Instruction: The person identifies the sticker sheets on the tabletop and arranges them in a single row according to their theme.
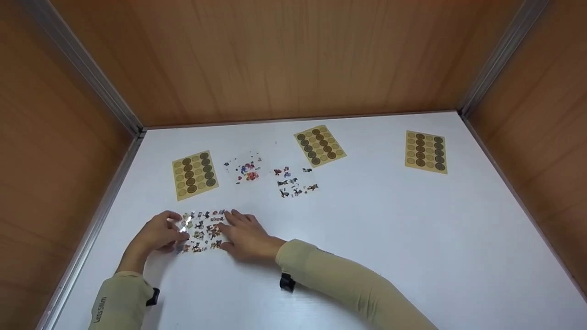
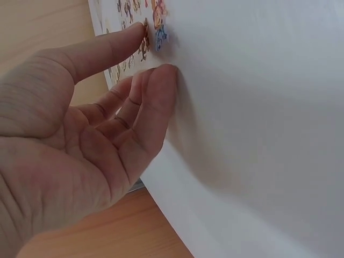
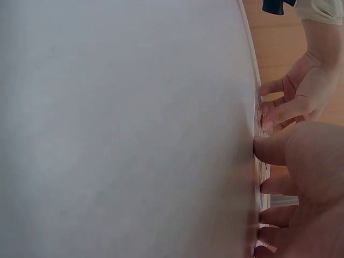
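Observation:
A clear sheet of small colourful character stickers (image 1: 199, 234) lies on the white table at the front left. At its left edge is my left hand (image 1: 158, 233), thumb and bent fingers set apart. The left wrist view shows the thumb tip (image 2: 138, 33) over the printed stickers and the other fingertips by the table surface. My right hand (image 1: 245, 236) rests on the sheet's right side with fingers spread, the fingertips pressing on it. In the right wrist view these fingertips (image 3: 269, 217) meet the surface, and the sheet shows only edge-on.
Farther back lie two more clear sticker sheets, one with red and purple figures (image 1: 247, 172), the other (image 1: 296, 183) beside it. Three gold sheets of round stickers lie at the left (image 1: 195, 175), middle (image 1: 320, 145) and right (image 1: 426, 152). Wooden walls (image 1: 298, 59) enclose the table.

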The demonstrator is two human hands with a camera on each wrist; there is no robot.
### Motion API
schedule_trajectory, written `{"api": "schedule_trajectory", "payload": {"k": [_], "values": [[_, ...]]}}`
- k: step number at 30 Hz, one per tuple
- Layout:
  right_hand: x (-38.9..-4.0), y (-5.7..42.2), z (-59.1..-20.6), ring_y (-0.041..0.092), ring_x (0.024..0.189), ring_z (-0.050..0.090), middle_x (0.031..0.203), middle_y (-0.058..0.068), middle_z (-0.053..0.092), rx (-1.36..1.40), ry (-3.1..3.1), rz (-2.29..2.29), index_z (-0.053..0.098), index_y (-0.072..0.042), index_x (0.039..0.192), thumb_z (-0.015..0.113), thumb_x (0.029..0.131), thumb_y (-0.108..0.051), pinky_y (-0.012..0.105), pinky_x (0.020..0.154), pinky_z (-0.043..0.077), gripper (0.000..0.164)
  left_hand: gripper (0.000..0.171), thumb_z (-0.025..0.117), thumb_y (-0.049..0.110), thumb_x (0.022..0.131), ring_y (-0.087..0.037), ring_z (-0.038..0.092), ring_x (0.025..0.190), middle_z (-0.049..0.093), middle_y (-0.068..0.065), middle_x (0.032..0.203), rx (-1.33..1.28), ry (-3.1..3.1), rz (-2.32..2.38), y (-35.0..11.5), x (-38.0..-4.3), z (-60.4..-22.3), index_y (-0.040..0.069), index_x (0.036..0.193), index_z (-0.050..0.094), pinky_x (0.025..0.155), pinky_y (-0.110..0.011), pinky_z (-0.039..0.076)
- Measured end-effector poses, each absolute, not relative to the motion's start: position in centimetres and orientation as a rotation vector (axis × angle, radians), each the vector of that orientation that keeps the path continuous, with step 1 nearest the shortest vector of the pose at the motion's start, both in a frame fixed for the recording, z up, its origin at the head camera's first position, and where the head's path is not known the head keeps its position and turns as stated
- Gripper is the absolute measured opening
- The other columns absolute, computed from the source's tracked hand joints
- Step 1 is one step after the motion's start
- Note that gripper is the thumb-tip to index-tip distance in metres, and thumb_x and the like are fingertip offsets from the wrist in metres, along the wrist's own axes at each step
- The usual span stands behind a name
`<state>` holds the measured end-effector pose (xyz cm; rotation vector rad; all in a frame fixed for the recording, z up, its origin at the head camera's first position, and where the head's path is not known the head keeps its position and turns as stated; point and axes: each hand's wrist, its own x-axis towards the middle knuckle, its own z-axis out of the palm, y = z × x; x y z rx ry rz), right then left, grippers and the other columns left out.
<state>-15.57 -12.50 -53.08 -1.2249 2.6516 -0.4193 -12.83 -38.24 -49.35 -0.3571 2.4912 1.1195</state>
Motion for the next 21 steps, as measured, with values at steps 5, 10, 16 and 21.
{"api": "schedule_trajectory", "payload": {"k": [5,10,16,21], "values": [[-15.49,-12.64,-53.12,0.028,0.152,0.024,0.164,0.012,0.029,-1.23,2.667,-0.408,0.046,-0.019,0.153,0.053,0.104,-0.043,0.042,0.121,0.024,0.055,0.069,0.079,0.012,0.087,-0.019,0.059,0.069,0.056,-0.014,0.097,-0.367,2.505,1.092,-38.12,-12.81,-49.14,-0.009,0.139,0.038,0.061,-0.033,0.057],[-15.43,-12.64,-53.22,0.028,0.152,0.023,0.164,0.012,0.028,-1.228,2.658,-0.434,0.045,-0.019,0.154,0.053,0.104,-0.043,0.042,0.122,0.023,0.055,0.069,0.078,0.013,0.087,-0.018,0.059,0.069,0.054,-0.014,0.098,-0.387,2.515,1.063,-38.12,-12.92,-49.32,-0.008,0.139,0.038,0.06,-0.031,0.056],[-15.44,-12.72,-53.13,0.027,0.152,0.023,0.164,0.013,0.029,-1.212,2.677,-0.428,0.046,-0.02,0.154,0.052,0.105,-0.042,0.041,0.121,0.025,0.055,0.069,0.078,0.012,0.087,-0.017,0.056,0.068,0.052,-0.014,0.099,-0.35,2.534,1.063,-37.96,-13.07,-48.92,-0.009,0.139,0.038,0.06,-0.031,0.054],[-15.48,-12.86,-53.15,0.027,0.151,0.025,0.163,0.012,0.03,-1.214,2.686,-0.428,0.046,-0.019,0.153,0.053,0.104,-0.042,0.041,0.12,0.027,0.055,0.071,0.079,0.011,0.087,-0.017,0.056,0.068,0.052,-0.015,0.101,-0.342,2.543,1.048,-37.77,-13.19,-48.61,-0.01,0.14,0.037,0.061,-0.031,0.054]]}}
